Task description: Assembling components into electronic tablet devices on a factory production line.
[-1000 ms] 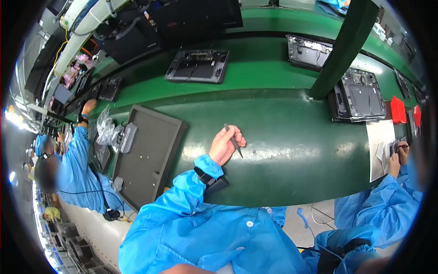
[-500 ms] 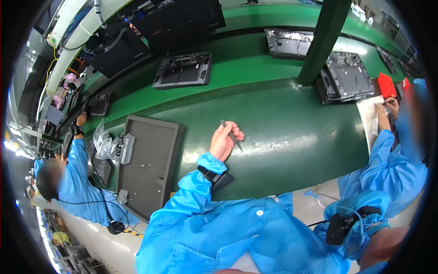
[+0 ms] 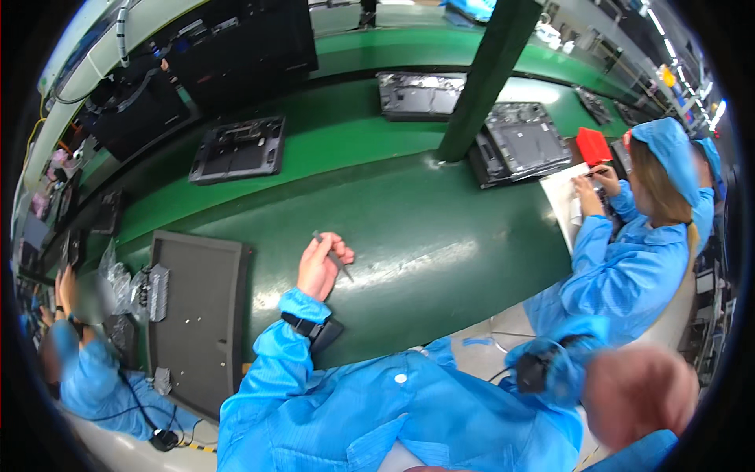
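At frame centre, my left hand (image 3: 321,267) fingers clamp a slim tool (image 3: 333,256) above the green belt (image 3: 440,244), grey panel (image 3: 193,315) at lower left untouched.

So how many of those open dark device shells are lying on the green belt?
3 clearly: one shell at far left, one behind the green post, one right of the post. More may be hidden toward the dark edges.
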Tool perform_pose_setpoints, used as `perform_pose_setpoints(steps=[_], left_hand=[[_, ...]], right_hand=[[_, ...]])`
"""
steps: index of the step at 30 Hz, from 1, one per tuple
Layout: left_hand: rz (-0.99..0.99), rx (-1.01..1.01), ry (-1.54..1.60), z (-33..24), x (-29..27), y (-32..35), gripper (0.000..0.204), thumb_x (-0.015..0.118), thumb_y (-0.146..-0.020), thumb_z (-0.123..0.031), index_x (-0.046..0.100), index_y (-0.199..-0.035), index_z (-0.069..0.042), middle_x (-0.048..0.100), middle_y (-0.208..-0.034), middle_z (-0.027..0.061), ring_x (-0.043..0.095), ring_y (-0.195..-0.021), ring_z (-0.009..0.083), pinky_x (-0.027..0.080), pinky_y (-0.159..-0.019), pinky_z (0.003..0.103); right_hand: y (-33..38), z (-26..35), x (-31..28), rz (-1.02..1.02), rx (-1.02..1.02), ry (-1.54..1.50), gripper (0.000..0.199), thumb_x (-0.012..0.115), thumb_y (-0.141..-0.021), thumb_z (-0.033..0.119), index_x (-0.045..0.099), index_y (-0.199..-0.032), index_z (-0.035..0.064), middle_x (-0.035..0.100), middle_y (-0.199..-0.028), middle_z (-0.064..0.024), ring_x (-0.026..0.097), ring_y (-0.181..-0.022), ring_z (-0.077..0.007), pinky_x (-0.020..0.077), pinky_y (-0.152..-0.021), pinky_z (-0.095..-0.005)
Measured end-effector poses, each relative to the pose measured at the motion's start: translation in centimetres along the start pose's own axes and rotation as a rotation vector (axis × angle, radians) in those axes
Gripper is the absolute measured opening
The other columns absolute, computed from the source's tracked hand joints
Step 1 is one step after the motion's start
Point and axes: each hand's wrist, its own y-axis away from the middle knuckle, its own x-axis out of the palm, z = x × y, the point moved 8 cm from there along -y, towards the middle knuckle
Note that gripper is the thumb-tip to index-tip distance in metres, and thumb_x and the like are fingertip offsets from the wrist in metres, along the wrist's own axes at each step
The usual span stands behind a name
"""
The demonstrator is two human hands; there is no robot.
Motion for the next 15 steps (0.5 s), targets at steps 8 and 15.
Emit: perform_pose_setpoints(steps=[8, 15], left_hand=[[0.103, -0.013, -0.112, 0.1, 1.8, -0.3, 0.036, 0.042, -0.103, -0.032, 0.057, -0.108, 0.0, 0.061, -0.092, 0.0095, 0.061, -0.092, 0.0228, 0.049, -0.081, 0.036], [0.434, 0.09, -0.512, 1.4, 6.1, 2.7, 0.04, 0.046, -0.102, -0.022, 0.049, -0.135, 0.0, 0.055, -0.132, 0.0077, 0.052, -0.118, 0.0172, 0.04, -0.102, 0.034]], right_hand=[[35.4, -14.8, -7.5, 0.555, 1.63, 0.477, 0.022, 0.062, -0.092, 0.012, 0.063, -0.108, -0.0031, 0.07, -0.095, -0.0115, 0.067, -0.086, -0.0163, 0.0536, -0.08, -0.0301], [38.9, -14.8, -3.6, 0.879, 1.508, 0.526, 0.029, 0.062, -0.089, 0.018, 0.055, -0.109, -0.0017, 0.067, -0.09, -0.0206, 0.068, -0.079, -0.0305, 0.0533, -0.068, -0.0397]])
